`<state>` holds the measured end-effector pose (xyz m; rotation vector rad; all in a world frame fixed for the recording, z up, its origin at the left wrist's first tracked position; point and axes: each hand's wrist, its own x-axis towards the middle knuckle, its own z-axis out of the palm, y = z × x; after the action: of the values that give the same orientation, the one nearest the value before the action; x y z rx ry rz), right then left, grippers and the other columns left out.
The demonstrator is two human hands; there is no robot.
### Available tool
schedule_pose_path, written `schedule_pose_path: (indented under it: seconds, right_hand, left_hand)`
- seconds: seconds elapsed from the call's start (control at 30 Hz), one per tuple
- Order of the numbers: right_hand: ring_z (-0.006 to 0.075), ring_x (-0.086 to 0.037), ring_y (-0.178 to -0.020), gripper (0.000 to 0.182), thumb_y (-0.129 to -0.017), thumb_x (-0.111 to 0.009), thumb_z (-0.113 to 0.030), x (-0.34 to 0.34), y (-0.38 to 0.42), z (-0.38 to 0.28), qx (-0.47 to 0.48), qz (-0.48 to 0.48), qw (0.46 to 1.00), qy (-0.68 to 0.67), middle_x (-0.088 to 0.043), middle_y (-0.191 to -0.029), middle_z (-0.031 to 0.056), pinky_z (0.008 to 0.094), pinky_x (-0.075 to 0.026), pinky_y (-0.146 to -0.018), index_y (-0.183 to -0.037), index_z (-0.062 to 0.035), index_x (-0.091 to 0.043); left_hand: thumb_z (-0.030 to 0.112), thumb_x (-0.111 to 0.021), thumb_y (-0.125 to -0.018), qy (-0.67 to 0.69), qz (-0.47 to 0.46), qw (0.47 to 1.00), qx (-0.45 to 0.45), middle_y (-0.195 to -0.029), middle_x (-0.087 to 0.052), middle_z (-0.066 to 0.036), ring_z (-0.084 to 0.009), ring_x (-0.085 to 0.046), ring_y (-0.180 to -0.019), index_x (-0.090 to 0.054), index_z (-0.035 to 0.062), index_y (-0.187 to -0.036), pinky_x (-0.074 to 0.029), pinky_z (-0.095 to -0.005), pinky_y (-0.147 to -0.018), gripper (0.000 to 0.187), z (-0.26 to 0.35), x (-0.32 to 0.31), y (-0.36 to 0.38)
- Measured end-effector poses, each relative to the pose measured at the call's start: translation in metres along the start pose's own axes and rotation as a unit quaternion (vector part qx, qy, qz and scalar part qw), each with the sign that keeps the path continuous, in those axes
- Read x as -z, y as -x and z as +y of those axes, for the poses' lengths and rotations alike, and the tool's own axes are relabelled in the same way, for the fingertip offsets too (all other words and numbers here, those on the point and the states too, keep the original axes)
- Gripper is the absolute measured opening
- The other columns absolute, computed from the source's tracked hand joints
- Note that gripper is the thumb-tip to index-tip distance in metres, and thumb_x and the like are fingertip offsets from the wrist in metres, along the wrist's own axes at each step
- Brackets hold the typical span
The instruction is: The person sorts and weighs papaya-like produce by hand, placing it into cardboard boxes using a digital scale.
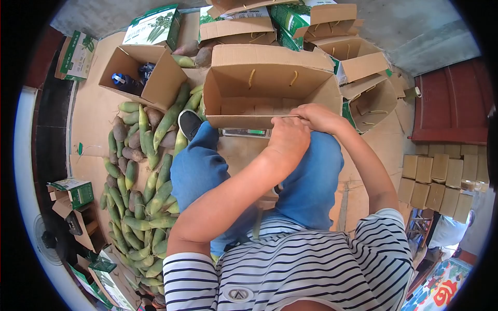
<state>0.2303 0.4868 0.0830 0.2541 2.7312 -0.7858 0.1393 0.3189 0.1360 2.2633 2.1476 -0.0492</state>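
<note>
Directly before me stands an open cardboard box (259, 94), with yellow rope handles on its far inner wall and its far flap raised. My left hand (289, 136) is closed on the box's near edge, right of its middle. Beside it, my right hand (319, 118) also has its fingers curled over that edge near the right corner, touching the left hand. Some fingertips are hidden behind the cardboard. Below the near edge, a digital scale (246, 132) shows a green display; the box covers the rest of it.
Many long green radishes (150, 223) lie piled at the left. A smaller box (150, 78) holding dark blue items stands at the back left. More open cartons (365, 106) crowd the back right. Stacked brown boxes (441, 176) and a dark red door (451, 103) are farther right.
</note>
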Motion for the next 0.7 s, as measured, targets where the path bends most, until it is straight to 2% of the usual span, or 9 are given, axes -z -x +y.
schedule_pose_path:
  seconds: [0.07,0.17,0.27,0.57,0.7]
  right_hand:
    - [0.0349,-0.059,-0.09,0.027,-0.08,-0.06,-0.014,0.004,-0.003,-0.006,-0.021,-0.009,0.999,0.023,-0.063,-0.093,0.0163,0.0434,-0.046,-0.077,-0.106,-0.0057,-0.059]
    - [0.0349,-0.059,-0.09,0.028,-0.08,-0.061,-0.015,-0.001,-0.016,0.009,-0.015,0.039,0.998,0.039,-0.063,-0.093,0.017,0.0437,-0.046,-0.076,-0.106,-0.0048,-0.059]
    - [0.0354,-0.059,-0.09,0.03,-0.08,-0.062,-0.017,0.011,-0.033,0.005,-0.045,0.003,0.998,0.039,-0.063,-0.096,0.0173,0.0439,-0.046,-0.077,-0.107,-0.0046,-0.059]
    - [0.0317,-0.057,-0.105,0.04,-0.08,-0.065,-0.02,0.028,-0.066,-0.007,-0.102,-0.073,0.987,0.103,-0.063,-0.107,0.0155,0.0421,-0.045,-0.086,-0.117,-0.0071,-0.057]
    - [0.0352,-0.056,-0.102,0.036,-0.08,-0.063,-0.018,0.028,-0.063,-0.016,-0.113,-0.065,0.987,0.094,-0.062,-0.104,0.0196,0.0437,-0.044,-0.085,-0.111,-0.0008,-0.056]
  left_hand:
    - [0.014,-0.061,-0.076,0.0,0.001,1.0,0.001,-0.09,-0.06,-0.009,-0.0226,-0.061,-0.083,-0.059,0.0053,-0.096,-0.046,-0.0351,-0.07,0.022,-0.001,-0.002,0.0]
    - [0.015,-0.062,-0.076,0.003,0.003,1.0,0.0,-0.09,-0.06,-0.01,-0.0232,-0.061,-0.082,-0.06,0.0054,-0.096,-0.046,-0.0355,-0.07,0.022,-0.004,-0.003,0.0]
    - [0.015,-0.062,-0.075,0.004,0.015,1.0,-0.002,-0.089,-0.06,-0.01,-0.0235,-0.062,-0.081,-0.06,0.0057,-0.094,-0.046,-0.0356,-0.069,0.021,-0.007,-0.003,0.002]
    - [0.012,-0.063,-0.072,0.03,0.049,0.998,-0.002,-0.086,-0.061,-0.011,-0.0242,-0.061,-0.08,-0.061,0.0053,-0.089,-0.045,-0.0346,-0.065,0.019,-0.007,-0.001,0.0]
    - [0.012,-0.064,-0.072,0.035,0.061,0.998,-0.002,-0.086,-0.061,-0.011,-0.0248,-0.062,-0.08,-0.061,0.0054,-0.088,-0.045,-0.035,-0.065,0.018,-0.004,0.012,0.002]
